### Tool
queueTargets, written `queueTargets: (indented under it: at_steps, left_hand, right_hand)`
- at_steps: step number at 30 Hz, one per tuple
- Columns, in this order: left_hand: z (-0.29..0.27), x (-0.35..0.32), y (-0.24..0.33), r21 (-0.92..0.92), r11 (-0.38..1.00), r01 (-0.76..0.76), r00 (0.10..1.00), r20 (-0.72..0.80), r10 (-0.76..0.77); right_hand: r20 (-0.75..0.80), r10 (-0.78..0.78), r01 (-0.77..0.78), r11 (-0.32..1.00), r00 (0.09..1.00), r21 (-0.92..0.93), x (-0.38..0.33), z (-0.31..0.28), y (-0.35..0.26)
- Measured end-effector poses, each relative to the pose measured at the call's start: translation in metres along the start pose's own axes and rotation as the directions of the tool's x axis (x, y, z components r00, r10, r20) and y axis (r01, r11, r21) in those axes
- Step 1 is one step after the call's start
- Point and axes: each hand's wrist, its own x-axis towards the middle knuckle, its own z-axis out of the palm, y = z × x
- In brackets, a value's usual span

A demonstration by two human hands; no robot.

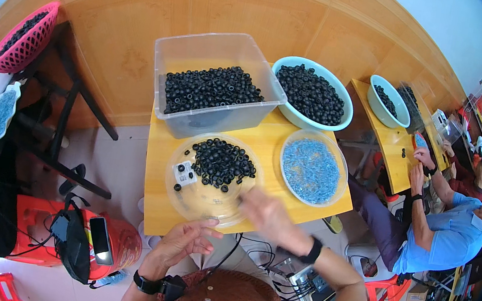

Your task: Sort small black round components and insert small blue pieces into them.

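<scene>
My left hand (185, 243) is at the near rim of a clear round tray (181, 154), its fingers apart and nothing visible in them. Over the tray's near right side is my right hand (268, 218), blurred by motion, so its fingers cannot be made out. A pile of small black ring-shaped parts (220, 161) lies in the tray. A few loose ones sit by a small pale square piece (185, 174) at the tray's left. Right of the tray, a shallow clear bowl (283, 170) holds many small light-blue pieces (311, 170).
Behind the tray stand a clear plastic bin (214, 123) and a light-blue basin (338, 123), both with black parts, on the yellow table (157, 210). People work at left and right (449, 238). A red stool (37, 220) carries a black bag (72, 244) and phone (100, 238).
</scene>
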Motion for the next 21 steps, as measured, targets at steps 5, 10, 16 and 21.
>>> queueTargets:
  at_steps: [5, 10, 16, 21]
  left_hand:
    - [-0.006, -0.011, 0.003, 0.179, 0.982, -0.057, 0.998, -0.030, 0.063]
    - [-0.005, -0.020, 0.004, 0.224, 0.969, -0.100, 0.991, -0.068, 0.118]
    - [-0.019, -0.025, 0.007, 0.173, 0.974, -0.149, 0.980, -0.103, 0.168]
    - [-0.025, -0.029, 0.008, 0.161, 0.966, -0.204, 0.963, -0.143, 0.227]
  right_hand:
    - [-0.325, 0.126, -0.257, 0.880, 0.937, -0.400, 0.074, -0.074, 0.116]
    - [-0.536, 0.144, -0.367, 0.868, 0.832, -0.336, 0.113, -0.116, 0.117]
    - [-0.097, 0.127, -0.142, 0.974, 0.987, -0.174, 0.089, -0.032, 0.053]
    - [0.078, 0.230, -0.222, 0.970, 0.970, -0.096, 0.053, 0.030, 0.036]
